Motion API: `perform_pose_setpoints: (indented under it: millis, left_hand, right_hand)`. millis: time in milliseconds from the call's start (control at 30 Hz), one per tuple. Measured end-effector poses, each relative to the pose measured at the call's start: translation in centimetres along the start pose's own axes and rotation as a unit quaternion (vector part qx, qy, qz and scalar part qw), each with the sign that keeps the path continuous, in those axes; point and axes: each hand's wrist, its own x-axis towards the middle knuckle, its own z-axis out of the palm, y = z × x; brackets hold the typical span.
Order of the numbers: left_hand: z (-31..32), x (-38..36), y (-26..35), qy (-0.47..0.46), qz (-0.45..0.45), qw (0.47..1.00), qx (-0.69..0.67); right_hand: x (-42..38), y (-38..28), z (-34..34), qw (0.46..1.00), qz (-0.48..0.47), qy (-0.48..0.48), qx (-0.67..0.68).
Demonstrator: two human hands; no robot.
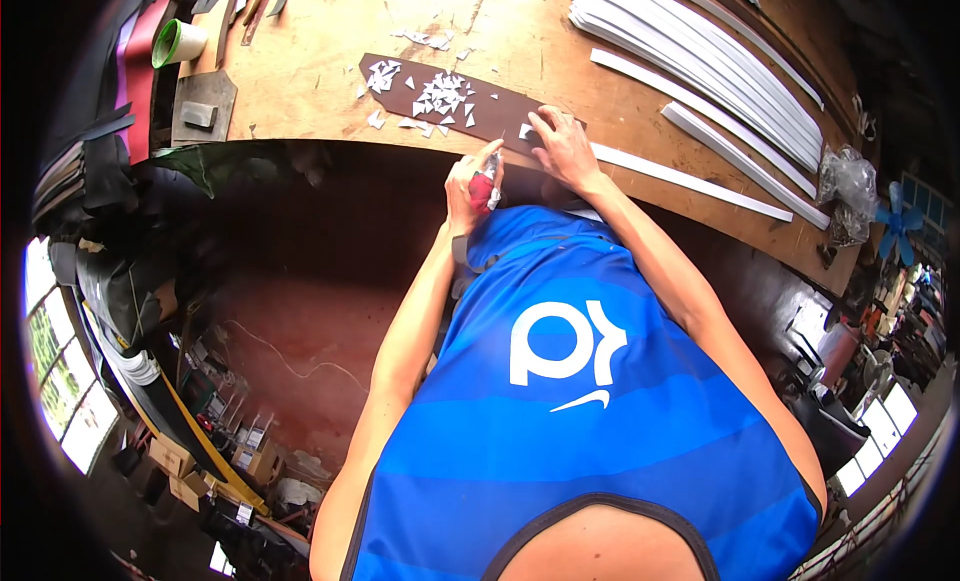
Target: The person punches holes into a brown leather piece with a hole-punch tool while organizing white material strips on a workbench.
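My left hand (469, 189) is closed around a small tool with a red and silvery handle (481, 193), near the front edge of the wooden workbench (300, 91). The tool's working end is too small to make out clearly. My right hand (564, 149) has its fingers bent down on the end of a narrow white strip (690, 181), which runs off to the right along the bench edge. Under the fingers lies a long dark brown board (490, 106). Small white triangular offcuts (440, 94) are scattered on the board, left of my right hand.
A stack of white strips (700, 61) lies at the back right, with more single strips in front. Crumpled clear plastic (848, 176) sits at the right corner. A white-green cup (178, 43) and a block on a plate (198, 114) are at the left.
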Motion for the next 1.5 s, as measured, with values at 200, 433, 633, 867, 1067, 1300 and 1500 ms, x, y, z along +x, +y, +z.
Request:
perform_pose_setpoints:
  millis: [200,433,633,867,1067,1300,1500]
  left_hand:
    - [1.3,0.6,1.0,0.005,-0.008,0.999,-0.03]
    - [2.3,0.8,1.1,0.01,-0.034,0.998,-0.051]
    - [2.5,0.6,1.2,0.007,-0.049,0.998,-0.049]
    - [2.7,0.5,1.0,0.001,-0.053,0.998,-0.044]
    - [2.7,0.7,1.4,0.009,-0.038,0.998,-0.041]
    - [2.4,0.6,1.5,-0.031,-0.078,0.996,-0.019]
    - [2.3,0.6,1.8,-0.03,-0.088,0.995,-0.027]
  right_hand:
    - [-0.3,0.5,-0.8,1.0,0.015,-0.002,0.012]
    - [-0.4,2.0,-0.4,0.998,-0.058,-0.009,-0.016]
    - [-0.3,1.9,0.0,0.998,-0.066,0.006,-0.013]
    - [-0.2,1.9,0.0,0.997,-0.074,0.009,0.004]
    - [-0.1,1.9,0.1,0.997,-0.077,0.011,0.006]
    - [-0.2,1.9,0.2,0.997,-0.071,0.018,0.017]
    - [-0.1,1.8,0.0,0.997,-0.072,0.021,0.013]
